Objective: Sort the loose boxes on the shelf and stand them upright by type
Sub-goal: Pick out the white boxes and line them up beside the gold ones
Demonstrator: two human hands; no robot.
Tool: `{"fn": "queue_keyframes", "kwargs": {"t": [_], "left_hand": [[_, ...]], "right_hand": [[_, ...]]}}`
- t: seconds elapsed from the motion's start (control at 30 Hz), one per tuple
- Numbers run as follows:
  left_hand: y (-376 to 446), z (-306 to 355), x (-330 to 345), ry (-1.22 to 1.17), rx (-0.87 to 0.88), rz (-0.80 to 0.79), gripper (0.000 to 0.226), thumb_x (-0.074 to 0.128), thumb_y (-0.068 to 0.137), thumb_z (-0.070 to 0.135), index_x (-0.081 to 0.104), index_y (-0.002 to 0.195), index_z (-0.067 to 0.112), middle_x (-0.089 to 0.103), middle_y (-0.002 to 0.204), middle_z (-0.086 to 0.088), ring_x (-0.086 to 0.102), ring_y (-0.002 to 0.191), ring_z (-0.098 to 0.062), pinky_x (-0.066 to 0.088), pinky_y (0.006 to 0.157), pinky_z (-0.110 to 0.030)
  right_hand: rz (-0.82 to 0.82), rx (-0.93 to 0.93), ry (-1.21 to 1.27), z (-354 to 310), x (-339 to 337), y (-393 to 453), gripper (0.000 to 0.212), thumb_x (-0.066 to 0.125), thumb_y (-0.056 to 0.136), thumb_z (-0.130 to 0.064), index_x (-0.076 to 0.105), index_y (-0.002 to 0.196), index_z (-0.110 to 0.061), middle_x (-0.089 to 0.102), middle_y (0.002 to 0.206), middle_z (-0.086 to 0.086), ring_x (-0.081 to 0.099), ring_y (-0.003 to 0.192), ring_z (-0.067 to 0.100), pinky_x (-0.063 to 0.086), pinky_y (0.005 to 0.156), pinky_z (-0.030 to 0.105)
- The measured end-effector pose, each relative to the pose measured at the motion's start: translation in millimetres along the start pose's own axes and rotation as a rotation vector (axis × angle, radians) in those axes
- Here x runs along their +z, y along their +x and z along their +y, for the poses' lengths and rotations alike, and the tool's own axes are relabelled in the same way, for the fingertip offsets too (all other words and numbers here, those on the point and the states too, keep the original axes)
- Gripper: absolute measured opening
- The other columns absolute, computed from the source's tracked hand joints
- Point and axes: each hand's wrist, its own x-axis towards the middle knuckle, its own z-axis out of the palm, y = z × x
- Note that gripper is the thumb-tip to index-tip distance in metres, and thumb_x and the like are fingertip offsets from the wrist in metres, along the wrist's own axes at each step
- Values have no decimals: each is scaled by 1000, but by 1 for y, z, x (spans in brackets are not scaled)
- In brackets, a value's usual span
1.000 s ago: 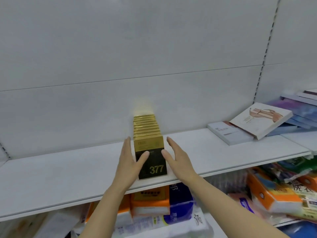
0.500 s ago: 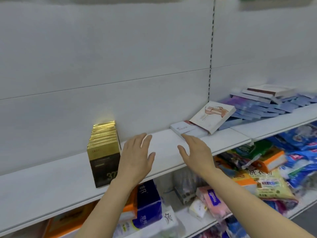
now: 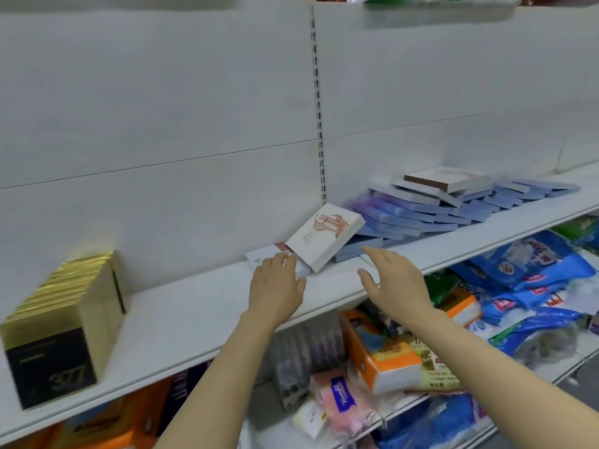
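Note:
A row of gold and black boxes point(image 3: 61, 322) stands upright at the left of the white shelf point(image 3: 194, 315). A flat white box point(image 3: 259, 259) lies mid-shelf, and a white box with a drawn figure point(image 3: 324, 236) leans tilted across it. Behind these sprawls a loose heap of blue and purple boxes point(image 3: 421, 212), topped by a white and brown box point(image 3: 449, 179). My left hand point(image 3: 277, 285) hovers open, its fingertips over the flat white box. My right hand point(image 3: 393, 278) is open just right of the leaning box, holding nothing.
The lower shelf point(image 3: 405, 406) is crammed with tissue packs, an orange box point(image 3: 379, 354) and blue bags point(image 3: 531, 280). A slotted upright rail point(image 3: 319, 124) splits the white back panel.
Both hands left the sides of the gold box row and moved right toward the white boxes. My view swung right, so the gold row now sits at the far left.

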Motion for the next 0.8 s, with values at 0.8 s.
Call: {"fn": "queue_keyframes", "kwargs": {"t": [0.8], "left_hand": [[153,-3,82,-1933,-1087,102,28,49,99,8,51,127,8,55,123,-19,56,110,-39,48,94,-54]], "right_hand": [[159,220,-94,256,26,124,29,66,88,-18,65,115,-6,69,96,10,64,86,31,50,61,36]]}}
